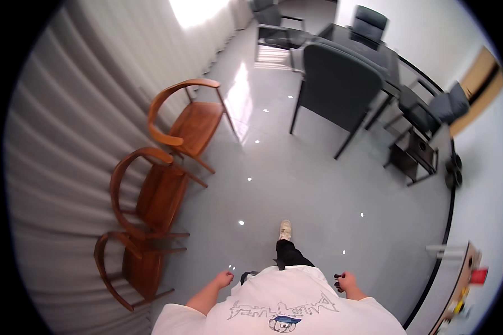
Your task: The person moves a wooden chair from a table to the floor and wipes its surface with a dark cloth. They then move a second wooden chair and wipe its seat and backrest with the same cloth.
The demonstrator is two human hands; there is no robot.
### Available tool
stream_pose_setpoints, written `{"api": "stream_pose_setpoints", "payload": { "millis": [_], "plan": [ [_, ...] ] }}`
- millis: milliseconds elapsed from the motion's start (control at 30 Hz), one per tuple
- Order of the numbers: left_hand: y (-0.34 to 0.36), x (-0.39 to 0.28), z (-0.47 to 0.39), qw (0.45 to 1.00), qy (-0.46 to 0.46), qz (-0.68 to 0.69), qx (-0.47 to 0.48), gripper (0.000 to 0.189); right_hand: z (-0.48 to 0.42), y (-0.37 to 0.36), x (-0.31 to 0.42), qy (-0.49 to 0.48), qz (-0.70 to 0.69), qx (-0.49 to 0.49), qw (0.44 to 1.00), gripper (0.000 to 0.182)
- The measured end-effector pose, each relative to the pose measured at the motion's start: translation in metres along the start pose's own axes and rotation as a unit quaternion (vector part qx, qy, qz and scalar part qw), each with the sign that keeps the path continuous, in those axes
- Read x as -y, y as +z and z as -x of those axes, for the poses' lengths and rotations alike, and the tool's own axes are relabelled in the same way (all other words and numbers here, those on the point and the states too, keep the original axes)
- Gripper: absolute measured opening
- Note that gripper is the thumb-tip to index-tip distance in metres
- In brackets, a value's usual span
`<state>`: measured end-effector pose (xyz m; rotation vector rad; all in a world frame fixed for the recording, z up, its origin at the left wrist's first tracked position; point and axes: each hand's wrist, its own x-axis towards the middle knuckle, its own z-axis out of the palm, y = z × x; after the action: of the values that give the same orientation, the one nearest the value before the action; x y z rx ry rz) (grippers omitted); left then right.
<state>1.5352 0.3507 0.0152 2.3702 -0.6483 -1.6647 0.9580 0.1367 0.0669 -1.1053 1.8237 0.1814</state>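
Note:
My left hand (224, 279) hangs beside my white T-shirt (276, 289), its fingers curled, with nothing seen in it. On the other side, my right hand (347, 281) is closed on a small dark object (338, 283), which I cannot identify. Both hands are low, at hip height, touching no furniture. One beige shoe (285, 230) and a black trouser leg show on the grey floor between them. Nearest to my left hand is a wooden armchair (142, 268).
More wooden armchairs (161, 199) line the curtain (67, 167) on the left. Ahead, dark chairs (339, 83) surround a dark table (392, 63). A small dark stand (413, 155) is at the right wall. A shelf or table edge (457, 284) with several items stands at the lower right.

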Motion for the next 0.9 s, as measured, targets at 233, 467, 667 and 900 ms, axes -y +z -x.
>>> {"api": "stream_pose_setpoints", "payload": {
  "millis": [233, 467, 667, 900],
  "plan": [
    [-0.032, -0.041, 0.01, 0.987, -0.028, 0.048, -0.152, 0.03, -0.196, -0.033, 0.228, -0.108, -0.002, 0.019, 0.994, 0.02],
    [0.0, -0.066, -0.018, 0.989, -0.084, 0.016, -0.125, 0.034, -0.241, -0.015, 0.553, -0.297, -0.023, 0.171, 0.939, 0.018],
    [-0.077, -0.164, -0.088, 0.992, -0.02, 0.043, -0.113, 0.034, -0.257, 0.035, 0.647, -0.244, -0.061, 0.24, 0.938, 0.021],
    [-0.262, -0.23, -0.184, 0.986, -0.033, 0.066, -0.152, 0.032, -0.25, 0.029, 0.716, -0.004, -0.261, 0.301, 0.917, 0.041]
  ]
}}
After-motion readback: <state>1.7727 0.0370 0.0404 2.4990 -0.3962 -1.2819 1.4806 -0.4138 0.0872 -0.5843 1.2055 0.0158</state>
